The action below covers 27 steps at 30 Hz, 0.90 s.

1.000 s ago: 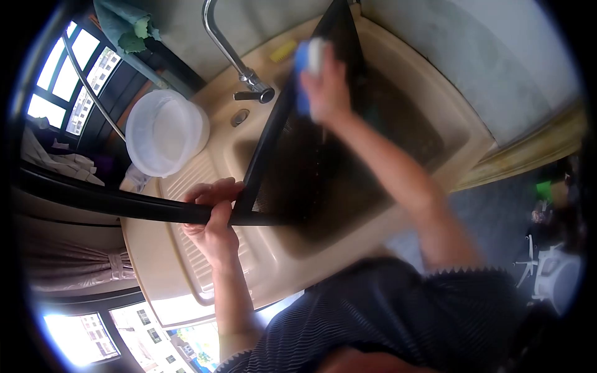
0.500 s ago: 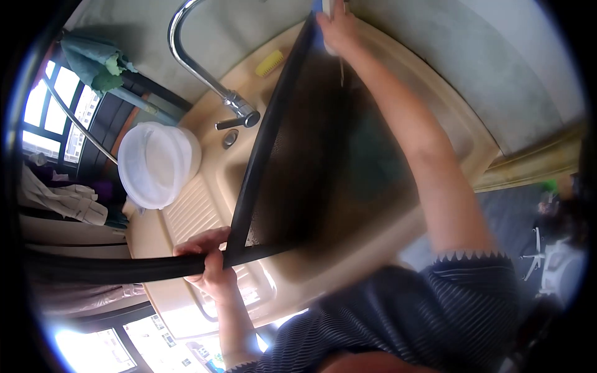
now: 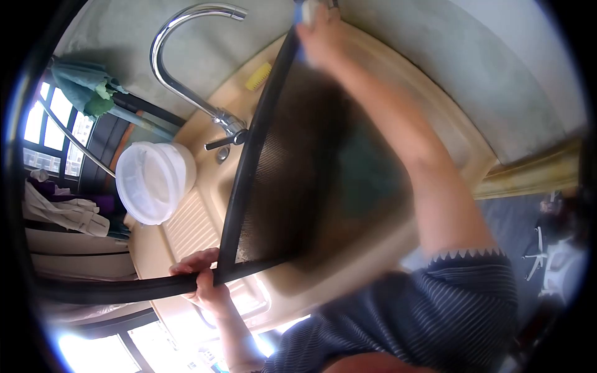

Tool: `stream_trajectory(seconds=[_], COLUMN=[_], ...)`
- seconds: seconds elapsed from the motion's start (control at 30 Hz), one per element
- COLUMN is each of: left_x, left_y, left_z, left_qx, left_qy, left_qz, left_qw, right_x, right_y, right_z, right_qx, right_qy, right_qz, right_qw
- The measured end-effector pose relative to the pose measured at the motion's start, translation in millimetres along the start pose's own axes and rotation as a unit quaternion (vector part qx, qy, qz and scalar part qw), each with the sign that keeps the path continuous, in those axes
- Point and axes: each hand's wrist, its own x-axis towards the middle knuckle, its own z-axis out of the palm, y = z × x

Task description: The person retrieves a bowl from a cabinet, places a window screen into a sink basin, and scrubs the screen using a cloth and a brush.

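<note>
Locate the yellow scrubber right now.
In the head view, the yellow scrubber lies on the sink rim by the wall, left of centre, between the chrome tap and the black frame.

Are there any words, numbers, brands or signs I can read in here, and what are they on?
None that I can read.
Tub, tap, yellow scrubber and black frame: no writing that I can make out.
Blue-and-white thing in the right hand: too blurred to tell.
View outside the window: too small and bright to read.
</note>
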Motion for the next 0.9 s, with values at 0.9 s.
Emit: stream_trajectory(seconds=[0.9], left_x=[19.6], left_y=[-13.2], left_z=[-14.8], left_qx=[-0.115], left_qy=[-0.078], left_qz=[0.018], left_qw=[0.990], right_x=[-371.8], right_y=[-152.7], right_z=[-31.6], right_qx=[0.188], right_qy=[-0.055], right_qz=[-0.245], right_qw=[0.950])
